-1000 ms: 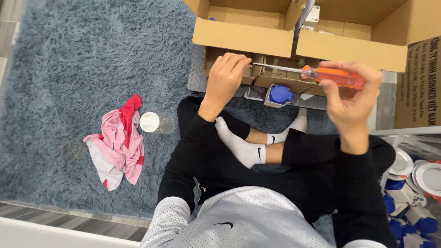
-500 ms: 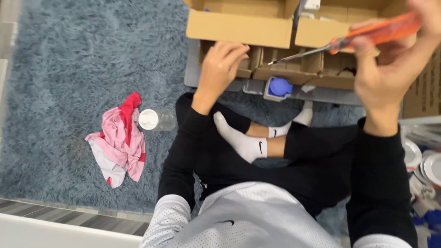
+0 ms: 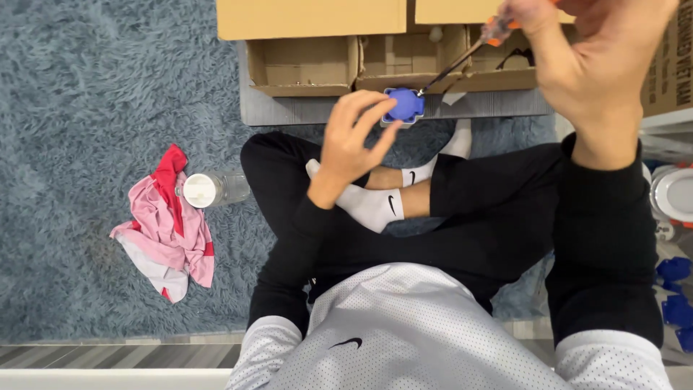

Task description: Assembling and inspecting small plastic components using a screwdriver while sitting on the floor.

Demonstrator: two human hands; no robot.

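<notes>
Above the crossed legs, the left hand [image 3: 351,141] is half open, its fingers spread and touching one small blue plastic part [image 3: 403,105] at its edge. The right hand [image 3: 592,58] is closed around one orange-handled screwdriver [image 3: 462,59], whose metal tip meets the blue part. Behind them stands one open brown cardboard box [image 3: 310,50]. On the grey shaggy carpet [image 3: 101,94] lie one pink and red cloth [image 3: 167,227] and one clear plastic bottle with a white cap [image 3: 213,189], touching each other.
</notes>
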